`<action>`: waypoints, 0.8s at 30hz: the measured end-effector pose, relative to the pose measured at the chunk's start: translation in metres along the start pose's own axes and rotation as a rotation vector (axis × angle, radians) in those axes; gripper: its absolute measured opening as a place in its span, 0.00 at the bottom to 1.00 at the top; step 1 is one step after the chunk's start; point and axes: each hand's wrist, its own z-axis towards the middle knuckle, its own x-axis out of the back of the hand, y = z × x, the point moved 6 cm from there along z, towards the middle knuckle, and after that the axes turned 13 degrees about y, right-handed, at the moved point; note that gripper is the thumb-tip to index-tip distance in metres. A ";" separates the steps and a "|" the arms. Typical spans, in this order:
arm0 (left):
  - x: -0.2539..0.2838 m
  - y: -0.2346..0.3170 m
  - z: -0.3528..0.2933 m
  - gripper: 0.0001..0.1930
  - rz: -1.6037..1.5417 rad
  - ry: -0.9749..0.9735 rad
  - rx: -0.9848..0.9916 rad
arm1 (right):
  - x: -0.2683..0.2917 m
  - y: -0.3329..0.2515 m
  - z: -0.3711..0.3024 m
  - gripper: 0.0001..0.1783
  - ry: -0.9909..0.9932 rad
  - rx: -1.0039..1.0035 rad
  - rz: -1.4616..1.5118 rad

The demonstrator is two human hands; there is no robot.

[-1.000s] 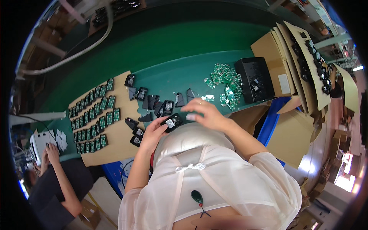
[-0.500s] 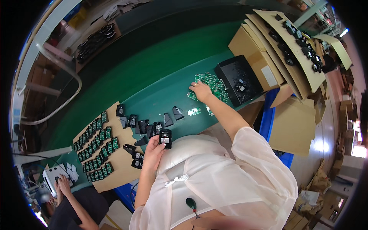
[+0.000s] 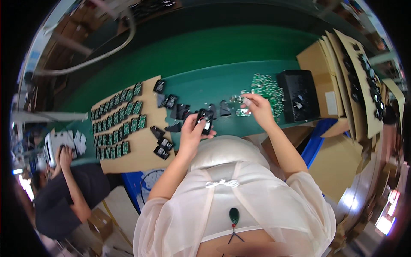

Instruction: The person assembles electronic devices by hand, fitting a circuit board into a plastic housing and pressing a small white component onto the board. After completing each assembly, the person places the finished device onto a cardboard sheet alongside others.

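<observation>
My left hand (image 3: 192, 133) is wrapped round a black plastic housing (image 3: 207, 116), with a pale part showing inside it, just in front of my body. To its right, my right hand (image 3: 261, 112) is raised over the table, thumb and finger pinched on a small green circuit board (image 3: 236, 99). A heap of green circuit boards (image 3: 268, 90) lies beyond my right hand. Another board (image 3: 243, 112) rests alone near it. Black wedge-shaped covers (image 3: 224, 109) and more black housings (image 3: 170, 101) are scattered to the left of my hands.
On the left, a cardboard sheet (image 3: 147, 158) carries rows of housings with green boards (image 3: 120, 132). A black bin (image 3: 298, 96) stands at the right, beside a cardboard box (image 3: 319, 64) and stacked cardboard sheets. At the far left, a co-worker's hands (image 3: 64, 156) work by a white device.
My right hand has come away from the heap, back leftward with a circuit board. My left hand has brought the housing closer to it. The view has turned.
</observation>
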 end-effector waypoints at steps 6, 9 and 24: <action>-0.003 0.000 0.002 0.06 -0.051 0.008 -0.073 | -0.031 -0.075 -0.076 0.13 -0.086 0.431 -0.017; -0.004 0.000 0.001 0.06 -0.059 -0.013 -0.139 | -0.047 -0.075 -0.096 0.14 -0.132 0.430 0.026; 0.004 0.008 -0.008 0.08 0.060 0.042 -0.312 | -0.070 -0.076 -0.105 0.15 -0.216 0.551 -0.116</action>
